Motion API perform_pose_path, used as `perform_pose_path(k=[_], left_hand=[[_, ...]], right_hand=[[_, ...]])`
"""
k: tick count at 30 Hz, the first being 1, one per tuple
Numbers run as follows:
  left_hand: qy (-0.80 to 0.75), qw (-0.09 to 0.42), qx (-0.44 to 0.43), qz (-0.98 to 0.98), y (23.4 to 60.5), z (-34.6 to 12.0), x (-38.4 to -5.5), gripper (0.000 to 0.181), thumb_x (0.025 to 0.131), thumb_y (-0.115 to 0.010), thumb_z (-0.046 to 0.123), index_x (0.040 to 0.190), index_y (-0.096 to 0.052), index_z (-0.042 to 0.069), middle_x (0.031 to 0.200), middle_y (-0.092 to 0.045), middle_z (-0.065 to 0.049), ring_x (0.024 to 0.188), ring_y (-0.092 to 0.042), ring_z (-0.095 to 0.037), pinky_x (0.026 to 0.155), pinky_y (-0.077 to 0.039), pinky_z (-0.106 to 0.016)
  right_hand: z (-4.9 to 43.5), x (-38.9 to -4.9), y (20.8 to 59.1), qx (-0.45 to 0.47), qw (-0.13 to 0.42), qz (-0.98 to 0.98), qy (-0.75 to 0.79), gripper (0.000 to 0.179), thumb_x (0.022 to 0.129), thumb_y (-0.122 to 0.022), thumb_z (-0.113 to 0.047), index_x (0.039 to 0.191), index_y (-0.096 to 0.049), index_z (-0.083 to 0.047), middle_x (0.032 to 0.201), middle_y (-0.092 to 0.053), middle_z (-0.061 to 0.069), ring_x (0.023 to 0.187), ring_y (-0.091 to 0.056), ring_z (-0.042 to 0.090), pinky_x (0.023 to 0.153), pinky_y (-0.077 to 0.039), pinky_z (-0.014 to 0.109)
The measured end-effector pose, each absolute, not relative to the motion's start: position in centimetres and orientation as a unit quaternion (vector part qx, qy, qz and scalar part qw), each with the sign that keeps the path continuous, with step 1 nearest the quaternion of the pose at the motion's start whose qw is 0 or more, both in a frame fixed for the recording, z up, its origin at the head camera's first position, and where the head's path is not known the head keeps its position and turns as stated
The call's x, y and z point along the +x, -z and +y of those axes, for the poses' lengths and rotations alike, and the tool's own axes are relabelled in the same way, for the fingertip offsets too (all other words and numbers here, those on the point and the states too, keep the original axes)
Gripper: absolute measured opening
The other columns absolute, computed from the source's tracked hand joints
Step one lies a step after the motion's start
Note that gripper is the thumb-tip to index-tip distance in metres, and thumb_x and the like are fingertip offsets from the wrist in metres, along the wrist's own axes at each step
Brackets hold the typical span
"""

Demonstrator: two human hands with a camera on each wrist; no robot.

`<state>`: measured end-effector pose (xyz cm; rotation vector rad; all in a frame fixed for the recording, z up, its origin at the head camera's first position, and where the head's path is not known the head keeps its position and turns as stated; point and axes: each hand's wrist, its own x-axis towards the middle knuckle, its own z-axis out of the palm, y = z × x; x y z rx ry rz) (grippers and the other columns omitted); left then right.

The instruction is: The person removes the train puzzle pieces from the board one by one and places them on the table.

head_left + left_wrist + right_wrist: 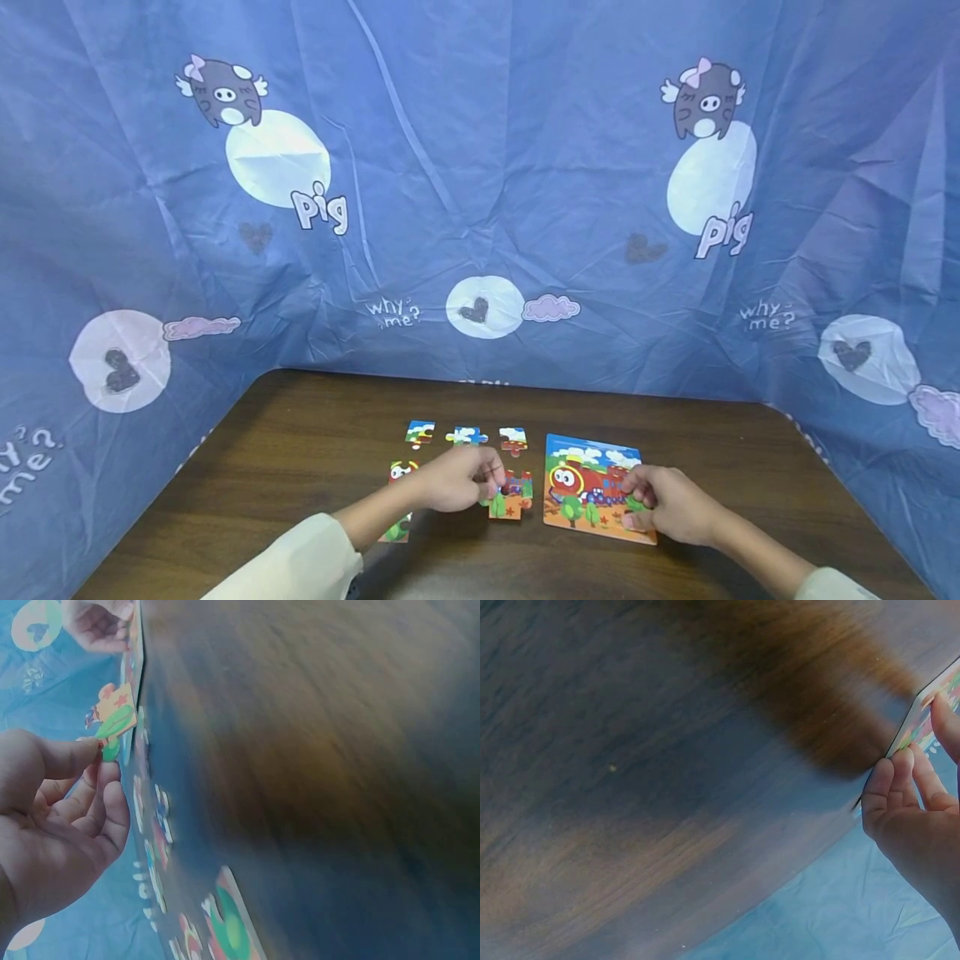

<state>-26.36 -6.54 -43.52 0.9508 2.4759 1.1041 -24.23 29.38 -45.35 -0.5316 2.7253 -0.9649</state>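
My left hand pinches a jigsaw puzzle piece between thumb and fingertips. The piece shows a green tree on orange ground, and it is raised above the table in the left wrist view. At the right lies the puzzle picture board, printed with a red train that has big eyes. My right hand holds the board's right side, its thumb on the picture face and its other fingers at the edge; part of the picture is hidden under it.
Beyond my left hand lie loose puzzle pieces in a row, among them a left one, a middle one and a right one. More pieces lie left, partly behind my forearm. A blue cloth hangs around the brown table.
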Motion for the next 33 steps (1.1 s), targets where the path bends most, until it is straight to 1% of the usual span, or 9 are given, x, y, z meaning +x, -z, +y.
perform_pose_path(k=[4, 9, 16, 20, 25, 27, 33], left_hand=[[-0.382, 0.124, 0.335, 0.852, 43.8, -7.7, -26.1, 0.013, 0.088, -0.068, -0.005, 0.094, -0.064, 0.006, 0.081, -0.064, 0.001, 0.074, -0.057, -0.006, 0.074, -0.049, -0.025], [-0.379, 0.123, 0.334, 0.854, 44.0, -8.9, -25.8, 0.013, 0.088, -0.068, -0.005, 0.093, -0.064, 0.005, 0.078, -0.063, 0.001, 0.071, -0.057, -0.007, 0.071, -0.049, -0.025], [-0.392, 0.145, 0.326, 0.848, 44.0, -10.4, -25.2, 0.012, 0.089, -0.066, -0.007, 0.093, -0.063, 0.004, 0.080, -0.061, 0.001, 0.071, -0.054, -0.008, 0.067, -0.047, -0.023], [-0.400, 0.157, 0.322, 0.844, 44.2, -11.1, -24.8, 0.012, 0.090, -0.064, -0.008, 0.094, -0.064, 0.004, 0.082, -0.062, 0.001, 0.072, -0.055, -0.007, 0.067, -0.047, -0.023], [-0.395, 0.164, 0.318, 0.846, 44.5, -11.9, -24.5, 0.011, 0.093, -0.066, -0.005, 0.095, -0.064, 0.005, 0.082, -0.063, 0.000, 0.070, -0.054, -0.006, 0.065, -0.047, -0.022], [-0.389, 0.159, 0.319, 0.849, 44.5, -12.1, -24.5, 0.011, 0.093, -0.068, -0.004, 0.094, -0.065, 0.006, 0.082, -0.063, 0.000, 0.068, -0.054, -0.005, 0.063, -0.048, -0.022], [-0.368, 0.142, 0.340, 0.854, 44.5, -12.2, -24.7, 0.009, 0.092, -0.071, -0.003, 0.092, -0.067, 0.006, 0.080, -0.065, 0.000, 0.070, -0.056, -0.004, 0.066, -0.051, -0.021]], right_hand=[[29.4, -24.2, 45.3, -0.184, 0.100, 0.921, 0.328, 0.034, 0.080, -0.088, -0.020, 0.099, -0.063, -0.005, 0.082, -0.055, 0.002, 0.073, -0.049, 0.015, 0.062, -0.041, 0.025], [29.4, -24.1, 45.4, -0.189, 0.098, 0.919, 0.332, 0.034, 0.080, -0.088, -0.021, 0.098, -0.063, -0.005, 0.081, -0.054, 0.003, 0.072, -0.049, 0.014, 0.062, -0.041, 0.025], [29.5, -24.2, 45.5, -0.187, 0.097, 0.920, 0.331, 0.036, 0.080, -0.088, -0.024, 0.098, -0.063, -0.006, 0.080, -0.053, 0.002, 0.071, -0.048, 0.013, 0.061, -0.039, 0.025], [29.5, -24.2, 45.5, -0.189, 0.095, 0.921, 0.327, 0.035, 0.080, -0.088, -0.024, 0.098, -0.064, -0.006, 0.080, -0.054, 0.002, 0.071, -0.048, 0.012, 0.061, -0.040, 0.025], [29.6, -24.3, 45.6, -0.200, 0.093, 0.919, 0.327, 0.035, 0.081, -0.087, -0.023, 0.098, -0.063, -0.005, 0.081, -0.053, 0.001, 0.070, -0.048, 0.010, 0.061, -0.041, 0.024], [29.6, -24.3, 45.6, -0.202, 0.095, 0.918, 0.328, 0.034, 0.081, -0.087, -0.023, 0.099, -0.063, -0.005, 0.081, -0.053, 0.001, 0.070, -0.047, 0.010, 0.061, -0.041, 0.024], [29.6, -24.2, 45.5, -0.205, 0.094, 0.916, 0.331, 0.035, 0.082, -0.087, -0.023, 0.099, -0.063, -0.005, 0.082, -0.053, 0.002, 0.069, -0.047, 0.010, 0.060, -0.041, 0.024]])
